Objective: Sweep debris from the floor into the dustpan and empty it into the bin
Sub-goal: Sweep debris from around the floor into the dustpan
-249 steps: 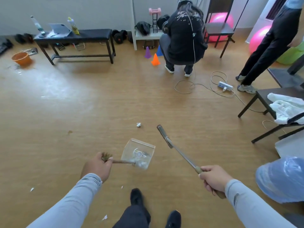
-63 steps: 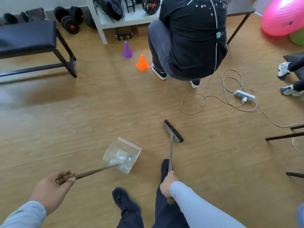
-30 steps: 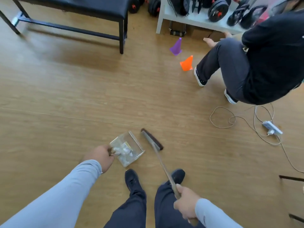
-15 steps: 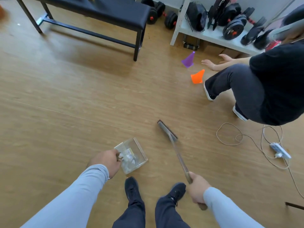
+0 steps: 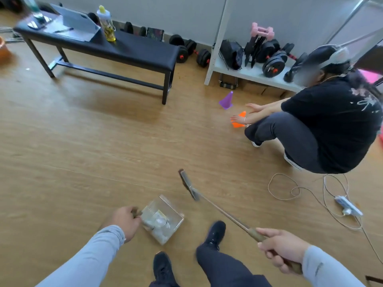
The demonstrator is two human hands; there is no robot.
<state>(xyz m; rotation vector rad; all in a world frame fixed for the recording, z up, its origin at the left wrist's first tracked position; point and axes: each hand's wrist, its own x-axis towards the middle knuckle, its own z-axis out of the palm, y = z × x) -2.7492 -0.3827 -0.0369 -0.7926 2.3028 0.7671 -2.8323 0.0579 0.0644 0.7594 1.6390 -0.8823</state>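
We are standing on a bare wooden floor (image 5: 87, 154), our left hand (image 5: 126, 221) closing its grip around the handle of the clear dustpan (image 5: 163, 219), which is holding white debris by our feet. Our right hand (image 5: 284, 248) is gripping the broom (image 5: 209, 200) firmly, its head lying on the floor beyond the dustpan, while a black desk (image 5: 124, 48) and a weights shelf (image 5: 257, 74) are lining the far wall.
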